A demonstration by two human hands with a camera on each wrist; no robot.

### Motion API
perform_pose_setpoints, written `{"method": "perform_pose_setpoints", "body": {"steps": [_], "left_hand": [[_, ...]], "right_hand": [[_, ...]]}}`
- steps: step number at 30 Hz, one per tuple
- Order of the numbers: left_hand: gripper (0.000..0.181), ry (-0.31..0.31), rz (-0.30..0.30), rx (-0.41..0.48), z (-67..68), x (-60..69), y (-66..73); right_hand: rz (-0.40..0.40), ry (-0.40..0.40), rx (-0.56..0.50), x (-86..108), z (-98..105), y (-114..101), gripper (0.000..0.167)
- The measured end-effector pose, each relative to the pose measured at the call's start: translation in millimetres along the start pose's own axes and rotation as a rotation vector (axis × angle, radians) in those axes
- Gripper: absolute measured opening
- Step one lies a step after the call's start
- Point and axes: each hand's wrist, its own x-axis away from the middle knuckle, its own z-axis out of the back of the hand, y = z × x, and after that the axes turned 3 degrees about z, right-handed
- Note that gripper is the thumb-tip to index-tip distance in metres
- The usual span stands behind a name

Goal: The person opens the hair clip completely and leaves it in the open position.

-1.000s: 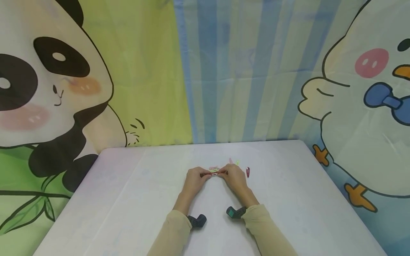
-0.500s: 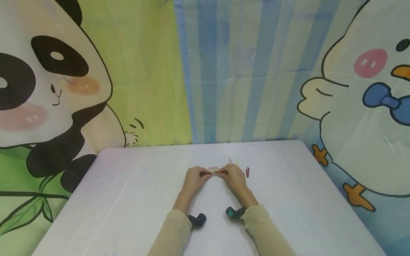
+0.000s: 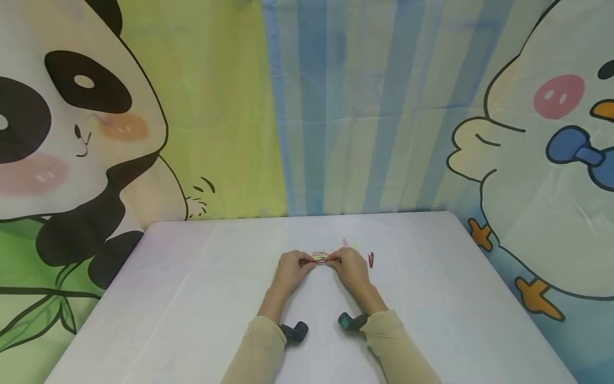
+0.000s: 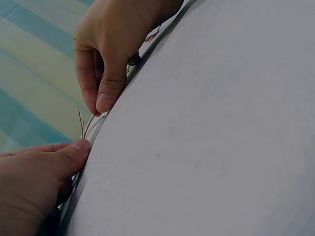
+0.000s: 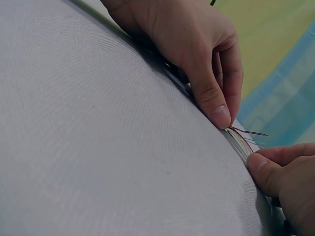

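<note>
The left hand (image 3: 291, 266) and right hand (image 3: 349, 265) pinched opposite ends of a row of slim hair clips (image 3: 320, 258) — far on the table (image 3: 192, 298). To their right lay a red hair clip (image 3: 371, 260).

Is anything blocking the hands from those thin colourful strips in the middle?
Nothing visible. The left hand and right hand pinch at opposite ends of the colourful strips, and the red clip lies outside, past the right hand.
</note>
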Motion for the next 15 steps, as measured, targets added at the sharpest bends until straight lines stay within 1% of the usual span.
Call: {"method": "perform_pose_setpoints", "body": {"steps": [7, 15], "left_hand": [[0.011, -0.005, 0.016, 0.0, 1.2, 0.1, 2.0], [0.011, 0.004, 0.009, 0.012, 1.3, -0.8, 2.3]], "right_hand": [[0.001, 0.012, 0.003, -0.3, -1.7, 1.4, 0.004], [-0.024, 0.01, -0.021, -0.5, -3.1, 1.3, 0.004]]}}
